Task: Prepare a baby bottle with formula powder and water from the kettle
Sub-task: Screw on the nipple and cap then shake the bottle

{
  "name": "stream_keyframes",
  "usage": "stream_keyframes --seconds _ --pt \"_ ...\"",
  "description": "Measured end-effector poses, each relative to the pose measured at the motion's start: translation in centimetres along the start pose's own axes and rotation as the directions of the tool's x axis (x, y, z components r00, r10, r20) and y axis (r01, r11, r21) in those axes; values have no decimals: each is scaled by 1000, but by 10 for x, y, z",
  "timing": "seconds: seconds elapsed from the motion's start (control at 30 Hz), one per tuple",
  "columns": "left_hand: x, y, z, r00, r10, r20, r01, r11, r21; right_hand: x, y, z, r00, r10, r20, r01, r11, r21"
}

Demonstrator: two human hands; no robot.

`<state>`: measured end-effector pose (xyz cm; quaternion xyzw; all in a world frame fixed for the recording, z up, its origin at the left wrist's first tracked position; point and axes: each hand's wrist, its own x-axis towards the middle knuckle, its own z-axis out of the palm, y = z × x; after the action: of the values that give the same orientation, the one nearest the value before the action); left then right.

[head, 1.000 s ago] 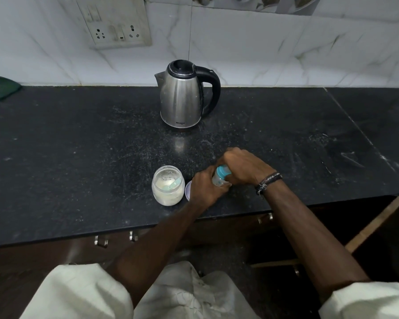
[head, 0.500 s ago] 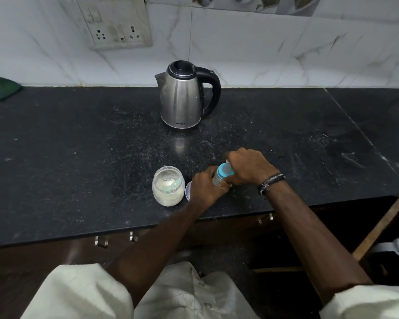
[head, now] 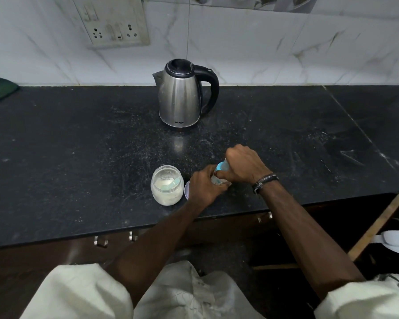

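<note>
Black stone table (head: 55,157), dusty and scuffed, against a white marble-look wall. Bottle (head: 219,172) stands near the front edge, just right of the open jar (head: 167,185) of powder. Left hand (head: 204,188) wraps the body; right hand (head: 245,164) closes over the blue collar. Judged light, smooth, tippy: hold low on the body. Kettle (head: 182,97) stands well behind, handle to the right.

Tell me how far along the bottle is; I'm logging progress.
Done: the powder jar stands open, its lid beside it. In hand: the left hand holds the baby bottle while the right hand grips its blue top; whether powder is inside is hidden. Left: the kettle stands untouched at the back.
</note>
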<state>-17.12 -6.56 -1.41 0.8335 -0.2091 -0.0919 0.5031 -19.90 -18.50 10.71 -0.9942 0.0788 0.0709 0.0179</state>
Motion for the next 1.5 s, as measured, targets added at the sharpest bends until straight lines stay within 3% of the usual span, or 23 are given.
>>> stream_keyframes --seconds 0.27,0.37,0.53,0.73,0.93,1.17,1.4,1.5 --pt "-1 3 -1 999 -34 -19 34 999 22 -10 -11 12 980 145 -139 -148 989 -12" --pt "-1 2 -1 999 -46 -7 46 999 27 -10 -7 10 987 120 -112 -127 990 -62" --pt "-1 4 -4 998 -63 6 63 998 33 -1 17 9 991 -24 130 9 993 121" --pt "-3 6 -5 999 -46 22 46 999 17 1 29 16 997 -55 50 38 953 300" --pt "-1 8 -2 999 -41 3 41 999 -4 -6 24 40 988 93 -126 -41 931 362" --pt "-2 6 1 998 -63 10 63 998 28 -17 2 62 916 328 -233 -188 861 472" --pt "0 5 6 997 -43 -61 48 996 77 -14 7 53 943 237 -235 -159 938 309" --pt "0 5 5 996 -60 -60 62 998 22 -6 12 54 961 184 -208 -127 957 260"
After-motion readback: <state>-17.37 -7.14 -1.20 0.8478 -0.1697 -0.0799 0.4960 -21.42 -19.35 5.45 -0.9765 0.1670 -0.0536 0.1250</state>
